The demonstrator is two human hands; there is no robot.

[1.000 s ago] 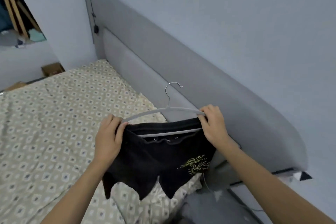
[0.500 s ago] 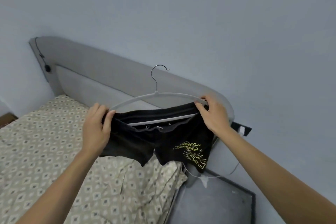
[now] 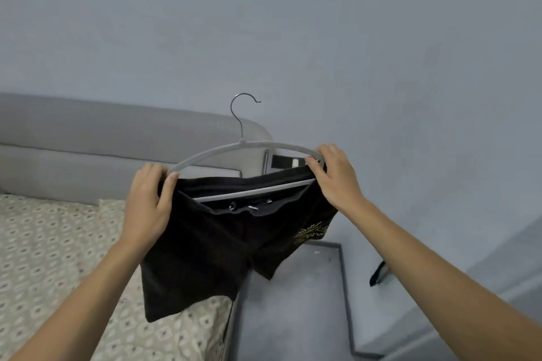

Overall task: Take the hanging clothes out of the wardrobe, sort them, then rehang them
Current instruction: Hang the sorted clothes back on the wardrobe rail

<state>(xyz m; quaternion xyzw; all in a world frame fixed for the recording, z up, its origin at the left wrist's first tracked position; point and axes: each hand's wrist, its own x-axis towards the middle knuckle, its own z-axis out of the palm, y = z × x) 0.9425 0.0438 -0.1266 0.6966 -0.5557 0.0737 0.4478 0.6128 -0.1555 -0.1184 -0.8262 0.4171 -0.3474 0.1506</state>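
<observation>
A pair of black shorts (image 3: 234, 246) hangs on a pale grey hanger (image 3: 249, 146), held up in the air between both hands, above the right edge of the bed (image 3: 58, 258). The left hand (image 3: 148, 208) grips the waistband together with the left end of the hanger, fingers (image 3: 171, 182) curled over the cloth. The right hand (image 3: 334, 179) pinches the waistband against the right end of the hanger in the same way. The hanger's wire hook (image 3: 245, 108) stands up free, touching nothing.

The shorts look light and soft, probably a knit; they sag and fold under their own weight, with a yellow print (image 3: 312, 233) on the right leg. The cloth would likely slide along the smooth bar if let go at one end, so the waistband at each hanger tip is a sound place to hold. For carrying one-handed, the neck under the hook would serve better. The hanger seems thin plastic, stiff enough but easy to flex.

Below left lies the bed with a patterned beige sheet. Its grey padded headboard (image 3: 117, 141) runs along the far side. To the right is a grey bedside unit (image 3: 293, 302), and a plain blue-grey wall (image 3: 293, 23) fills the far side of the room. A dark strap (image 3: 378, 272) hangs near the right. No wardrobe is in view.
</observation>
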